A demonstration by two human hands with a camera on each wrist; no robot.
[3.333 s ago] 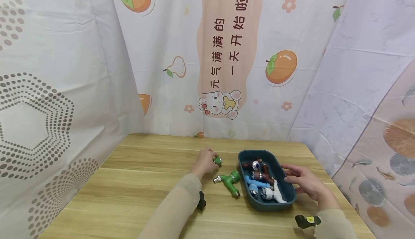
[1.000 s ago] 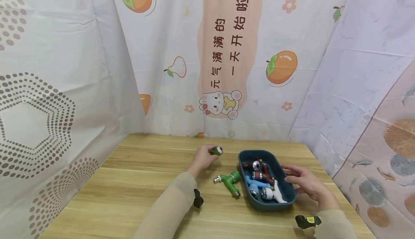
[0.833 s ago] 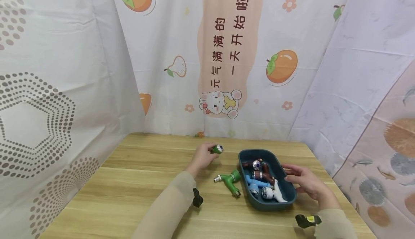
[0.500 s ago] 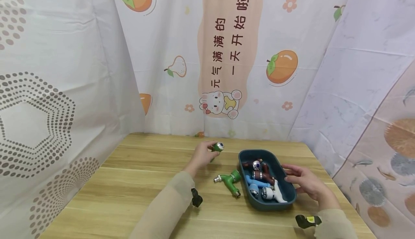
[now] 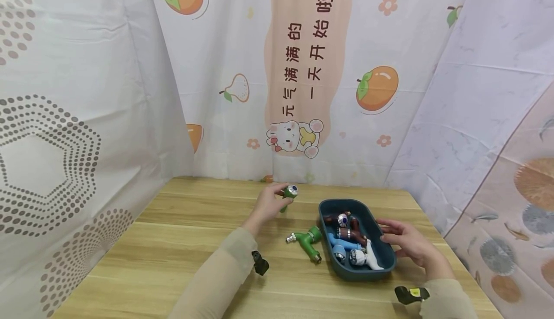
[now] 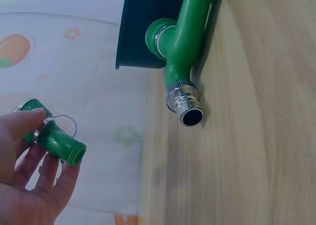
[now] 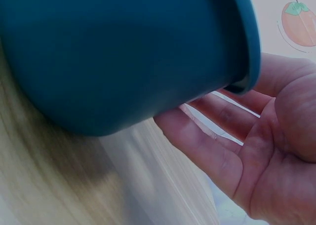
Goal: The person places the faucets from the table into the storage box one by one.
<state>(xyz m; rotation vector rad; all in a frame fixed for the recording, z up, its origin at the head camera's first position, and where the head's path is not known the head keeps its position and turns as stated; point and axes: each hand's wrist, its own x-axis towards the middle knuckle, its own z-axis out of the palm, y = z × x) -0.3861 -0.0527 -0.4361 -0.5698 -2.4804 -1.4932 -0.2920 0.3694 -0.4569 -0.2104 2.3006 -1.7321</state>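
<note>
My left hand [image 5: 267, 204] pinches a small green tap [image 5: 289, 193] between thumb and fingers, at the back of the table. The tap's silver knob faces up; in the left wrist view its open threaded end [image 6: 76, 153] points away from the palm. A second green tap [image 5: 308, 243] with a metal hose nozzle lies on the wood, left of a dark blue basin [image 5: 387, 256]. My right hand [image 5: 409, 244] rests against the basin's right side. In the right wrist view its fingers [image 7: 197, 146] extend along the outer wall, partly hidden behind it.
Inside the basin lie brown taps [image 5: 356, 236], a blue tap [image 5: 344, 245] and a white tap [image 5: 371, 257]. The wooden table [image 5: 182, 242] ends at a patterned curtain [image 5: 233, 131] behind, with more curtains on both sides.
My left hand has moved back and slightly left, raising the green tap and turning its knob upward. My right hand, the basin and the other green tap stay in place.
</note>
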